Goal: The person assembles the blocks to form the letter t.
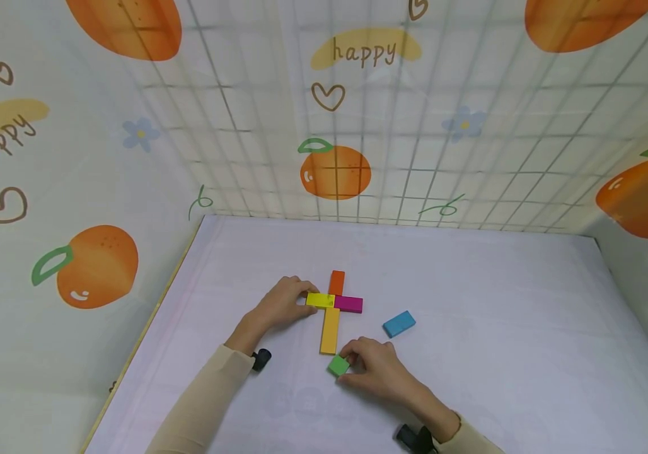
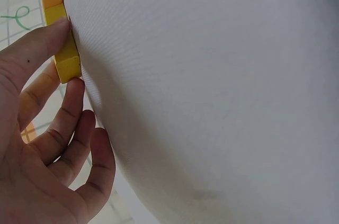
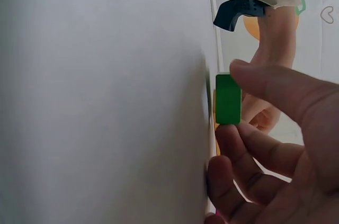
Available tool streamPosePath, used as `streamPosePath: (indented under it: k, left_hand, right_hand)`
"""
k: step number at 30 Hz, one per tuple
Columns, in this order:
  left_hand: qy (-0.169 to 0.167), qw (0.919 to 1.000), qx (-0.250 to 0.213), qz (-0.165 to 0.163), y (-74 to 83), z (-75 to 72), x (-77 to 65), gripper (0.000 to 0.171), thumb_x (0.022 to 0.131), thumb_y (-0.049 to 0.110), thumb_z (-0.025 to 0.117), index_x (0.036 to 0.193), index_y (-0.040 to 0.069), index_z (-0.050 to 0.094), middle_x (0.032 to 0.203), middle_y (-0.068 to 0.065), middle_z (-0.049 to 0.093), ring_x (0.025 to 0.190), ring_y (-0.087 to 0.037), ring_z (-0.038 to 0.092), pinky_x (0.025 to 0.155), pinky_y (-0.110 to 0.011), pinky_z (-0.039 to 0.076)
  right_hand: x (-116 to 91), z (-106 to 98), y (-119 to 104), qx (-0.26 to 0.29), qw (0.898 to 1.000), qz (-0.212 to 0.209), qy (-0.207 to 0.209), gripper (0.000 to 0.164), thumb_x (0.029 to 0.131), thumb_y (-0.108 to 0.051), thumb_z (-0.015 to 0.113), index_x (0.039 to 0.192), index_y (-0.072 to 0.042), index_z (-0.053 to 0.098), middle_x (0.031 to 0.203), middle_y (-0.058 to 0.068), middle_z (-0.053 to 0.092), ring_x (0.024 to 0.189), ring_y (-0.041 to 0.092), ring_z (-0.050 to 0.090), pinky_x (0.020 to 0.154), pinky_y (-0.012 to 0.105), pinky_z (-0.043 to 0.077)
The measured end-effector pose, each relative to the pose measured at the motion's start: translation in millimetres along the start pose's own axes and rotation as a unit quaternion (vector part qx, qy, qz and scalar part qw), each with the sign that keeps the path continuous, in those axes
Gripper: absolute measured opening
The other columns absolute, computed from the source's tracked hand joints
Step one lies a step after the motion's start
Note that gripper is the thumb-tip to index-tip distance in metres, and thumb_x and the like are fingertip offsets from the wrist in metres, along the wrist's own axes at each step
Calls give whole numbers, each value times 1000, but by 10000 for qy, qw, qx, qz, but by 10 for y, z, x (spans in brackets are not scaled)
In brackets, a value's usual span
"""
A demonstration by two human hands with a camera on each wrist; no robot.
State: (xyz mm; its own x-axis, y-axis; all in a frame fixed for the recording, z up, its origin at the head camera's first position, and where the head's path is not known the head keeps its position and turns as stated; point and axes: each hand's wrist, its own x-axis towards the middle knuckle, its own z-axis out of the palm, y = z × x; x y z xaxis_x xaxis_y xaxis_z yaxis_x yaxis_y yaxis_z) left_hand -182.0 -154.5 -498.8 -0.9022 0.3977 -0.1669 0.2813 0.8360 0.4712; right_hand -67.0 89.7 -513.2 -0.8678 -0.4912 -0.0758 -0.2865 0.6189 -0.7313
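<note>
My left hand [image 1: 284, 302] holds a yellow block [image 1: 317, 301] between thumb and fingers at its left end; in the left wrist view the thumb lies along one side of the yellow block [image 2: 68, 57]. Right of it lies a magenta block [image 1: 349, 305]. An orange-red block [image 1: 336, 282] points away at the back, and an amber block [image 1: 329, 331] runs toward me, the four forming a cross. Below the amber block's near end, my right hand [image 1: 381, 371] pinches a green block [image 1: 338, 366]. The right wrist view shows this green block [image 3: 228, 99] between thumb and fingertips, close to the tabletop.
A blue block [image 1: 399, 324] lies at an angle on the white tabletop [image 1: 500, 340], right of the cross. Printed cloth walls [image 1: 256, 126] rise behind and at both sides. Black wrist devices sit by the left sleeve [image 1: 205, 400] and right sleeve [image 1: 466, 441].
</note>
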Motion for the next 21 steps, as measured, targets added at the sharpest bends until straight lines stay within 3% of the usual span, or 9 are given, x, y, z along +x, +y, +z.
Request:
streamPosePath:
  k: [21]
  left_hand:
    - [27,10000,48,39,-34,18,4,35,87,28,80,120,24,71,103,5,58,99,-16,50,88,-35,47]
  right_hand:
    - [47,33,-38,-325,9994,123,6,35,76,-34,88,102,-19,69,83,-15,57,80,4,53,73,38,31]
